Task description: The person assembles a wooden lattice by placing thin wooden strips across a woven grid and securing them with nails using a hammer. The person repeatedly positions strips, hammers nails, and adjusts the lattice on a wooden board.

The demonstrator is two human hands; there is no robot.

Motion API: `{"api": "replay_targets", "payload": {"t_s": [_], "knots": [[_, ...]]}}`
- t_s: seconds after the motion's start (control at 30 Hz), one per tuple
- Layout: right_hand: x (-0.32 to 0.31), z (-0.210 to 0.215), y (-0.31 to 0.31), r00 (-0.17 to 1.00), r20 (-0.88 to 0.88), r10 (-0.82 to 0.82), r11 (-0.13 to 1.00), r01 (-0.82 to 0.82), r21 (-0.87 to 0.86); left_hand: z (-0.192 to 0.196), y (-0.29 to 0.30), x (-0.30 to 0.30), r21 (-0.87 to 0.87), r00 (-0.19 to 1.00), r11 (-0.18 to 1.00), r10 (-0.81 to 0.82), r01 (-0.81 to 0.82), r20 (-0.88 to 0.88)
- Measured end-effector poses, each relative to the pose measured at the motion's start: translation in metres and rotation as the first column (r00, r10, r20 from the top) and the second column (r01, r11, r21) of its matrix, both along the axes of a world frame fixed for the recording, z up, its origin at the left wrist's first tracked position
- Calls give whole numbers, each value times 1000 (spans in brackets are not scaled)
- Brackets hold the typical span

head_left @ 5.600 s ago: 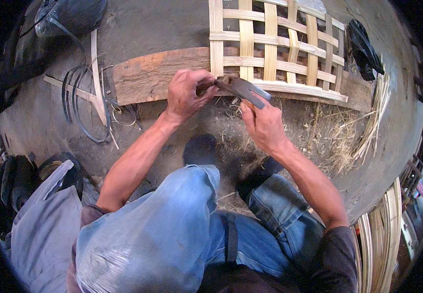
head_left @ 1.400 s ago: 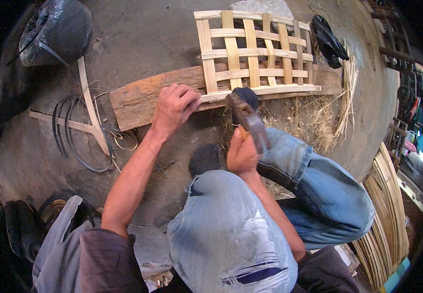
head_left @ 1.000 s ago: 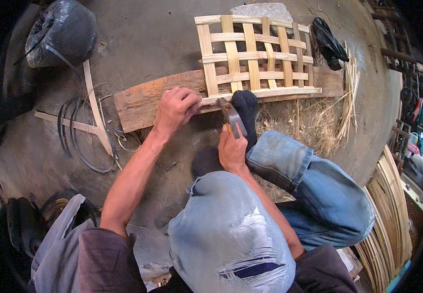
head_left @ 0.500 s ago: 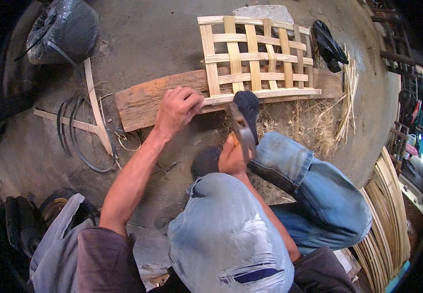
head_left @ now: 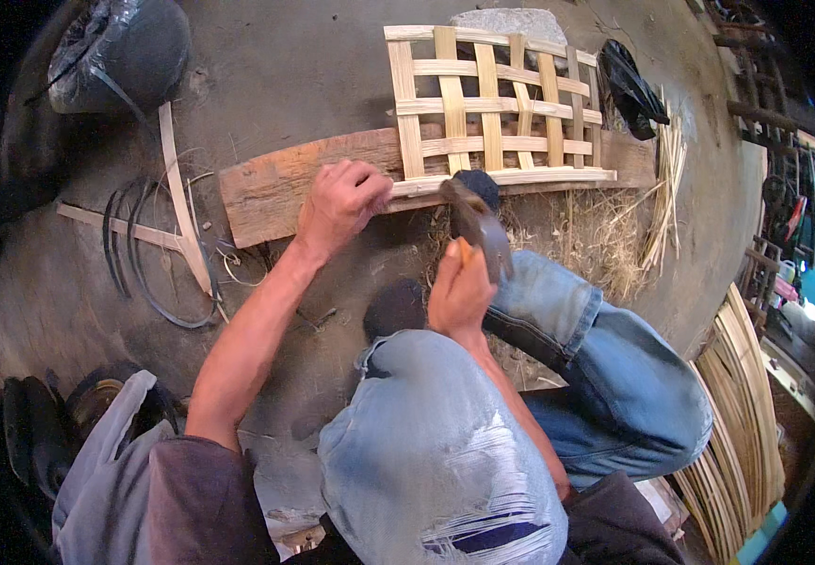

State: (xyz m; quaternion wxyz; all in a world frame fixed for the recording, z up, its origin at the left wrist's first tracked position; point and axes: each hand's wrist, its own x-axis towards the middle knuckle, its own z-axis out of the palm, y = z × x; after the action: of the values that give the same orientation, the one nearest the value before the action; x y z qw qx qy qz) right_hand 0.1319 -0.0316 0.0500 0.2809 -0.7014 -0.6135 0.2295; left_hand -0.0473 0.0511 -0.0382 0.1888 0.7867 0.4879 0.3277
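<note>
A woven lattice of pale bamboo strips (head_left: 487, 104) lies partly over a long wooden board (head_left: 304, 174) on the floor. My left hand (head_left: 341, 209) is closed at the left end of the lattice's near edge strip (head_left: 520, 177), fingers curled round that end; whether a small thing is also pinched there is hidden. My right hand (head_left: 462, 294) grips a hammer (head_left: 483, 231) by its orange handle. The hammer's metal head is close to the near strip, in front of my dark-socked foot (head_left: 476, 188); contact with the strip cannot be made out.
Dark strapping (head_left: 148, 254) and flat pale strips (head_left: 177, 169) lie at left, below a plastic-wrapped bundle (head_left: 129, 56). Right of the lattice are a black plastic bag (head_left: 629, 85), thin sticks (head_left: 668, 188) and shavings (head_left: 605, 235). Long bamboo strips (head_left: 742, 414) are piled at the right.
The hammer and my right hand have shifted slightly to the right, with the head tilted differently. My left hand keeps its place at the strip's end.
</note>
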Motion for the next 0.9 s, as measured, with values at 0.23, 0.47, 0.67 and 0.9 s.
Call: {"api": "replay_targets", "payload": {"t_s": [0.23,0.47,0.67,0.9], "knots": [[-1,-1,12,998,-14,59,951,-61,-302,2,-5,-5,-23,1000,1000,9,-10,-16],[4,25,11,999,12,34,992,-35,122,4,-1,8,-35,1000,999,-1,2,30],[-5,-31,21,992,109,60,940,-20,-340,0,-8,1,-25,999,999,22,-23,-37],[6,-12,2,1000,11,28,999,-28,-40,3,-6,12,-29,1000,1000,-2,2,1]]}}
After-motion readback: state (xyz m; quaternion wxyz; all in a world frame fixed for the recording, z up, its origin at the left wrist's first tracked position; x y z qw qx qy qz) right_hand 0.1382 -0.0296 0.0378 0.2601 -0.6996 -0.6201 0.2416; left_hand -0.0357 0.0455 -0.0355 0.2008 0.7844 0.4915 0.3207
